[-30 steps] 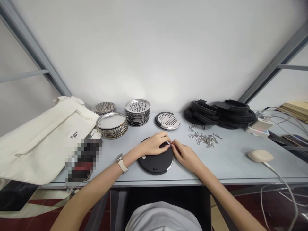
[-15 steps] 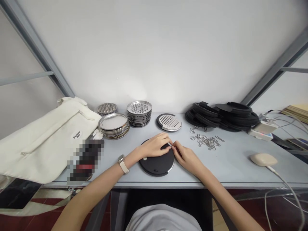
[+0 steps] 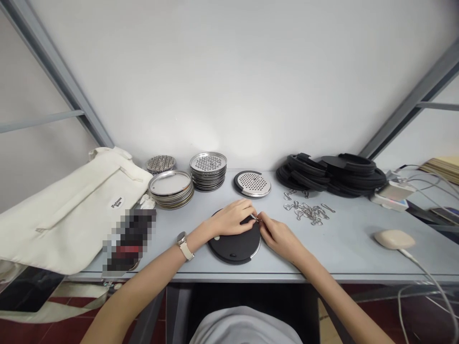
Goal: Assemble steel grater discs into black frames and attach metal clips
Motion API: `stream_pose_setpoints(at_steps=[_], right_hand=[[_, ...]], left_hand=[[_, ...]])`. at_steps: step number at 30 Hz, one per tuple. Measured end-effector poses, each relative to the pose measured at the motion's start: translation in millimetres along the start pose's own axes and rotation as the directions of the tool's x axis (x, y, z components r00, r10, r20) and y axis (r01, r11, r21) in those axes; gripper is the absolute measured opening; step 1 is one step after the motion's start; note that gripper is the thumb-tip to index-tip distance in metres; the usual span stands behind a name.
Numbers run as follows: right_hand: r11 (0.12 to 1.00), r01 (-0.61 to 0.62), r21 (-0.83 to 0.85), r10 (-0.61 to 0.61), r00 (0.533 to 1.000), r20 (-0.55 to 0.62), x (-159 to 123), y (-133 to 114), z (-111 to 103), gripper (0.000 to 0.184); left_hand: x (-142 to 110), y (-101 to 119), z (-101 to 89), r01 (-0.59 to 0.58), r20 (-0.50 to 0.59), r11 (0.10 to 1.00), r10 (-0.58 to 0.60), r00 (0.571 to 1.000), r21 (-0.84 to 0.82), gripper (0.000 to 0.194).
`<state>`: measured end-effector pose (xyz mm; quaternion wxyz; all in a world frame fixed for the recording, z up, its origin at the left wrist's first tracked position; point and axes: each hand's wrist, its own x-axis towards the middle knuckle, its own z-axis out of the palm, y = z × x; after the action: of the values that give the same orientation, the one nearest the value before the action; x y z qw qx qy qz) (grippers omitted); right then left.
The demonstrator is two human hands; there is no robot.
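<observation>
A black round disc with a metal rim (image 3: 234, 242) lies flat near the table's front edge. My left hand (image 3: 231, 218) rests on its far side, fingers curled. My right hand (image 3: 278, 234) meets it at the disc's right edge. Between the fingertips of both hands sits a small metal clip (image 3: 254, 217), pinched against the rim. A loose pile of the same metal clips (image 3: 309, 210) lies to the right of my hands. A white watch is on my left wrist.
Behind stand a finished perforated disc (image 3: 252, 183), a stack of perforated metal plates (image 3: 208, 169), a stack of metal rings (image 3: 171, 188) and heaps of black rings (image 3: 332, 172). A white cloth bag (image 3: 68, 210) lies left, a mouse (image 3: 393, 238) with cable right.
Both hands stay pinched at the disc's right edge. The view has shifted slightly; the hands and disc sit a little lower and further right in the picture.
</observation>
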<state>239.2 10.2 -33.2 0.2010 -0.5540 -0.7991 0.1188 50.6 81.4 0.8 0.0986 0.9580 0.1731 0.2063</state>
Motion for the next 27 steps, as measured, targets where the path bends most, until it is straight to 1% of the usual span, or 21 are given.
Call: stream_pose_setpoints(at_steps=[13,18,22,27], right_hand=[[1.000,0.016,-0.015,-0.016,1.000,-0.004,0.6,-0.6,-1.1,0.016],[1.000,-0.001,-0.022,0.002,1.000,0.016,0.3,-0.2,-0.1,0.012],[1.000,-0.011,-0.007,0.011,1.000,0.024,0.0,-1.2,-1.0,0.011],[1.000,-0.013,0.005,0.013,1.000,0.022,0.5,-1.9,-1.5,0.011]], left_hand=[[-0.7,0.3,0.3,0.004,0.000,1.000,-0.004,1.000,-0.019,0.011],[-0.9,1.1,-0.7,-0.016,-0.005,1.000,0.016,1.000,0.005,0.012],[-1.1,0.8,-1.9,0.019,-0.001,1.000,-0.019,1.000,0.001,0.015],[-0.9,-2.6,-2.8,0.074,-0.001,0.994,-0.074,0.997,-0.077,0.014]])
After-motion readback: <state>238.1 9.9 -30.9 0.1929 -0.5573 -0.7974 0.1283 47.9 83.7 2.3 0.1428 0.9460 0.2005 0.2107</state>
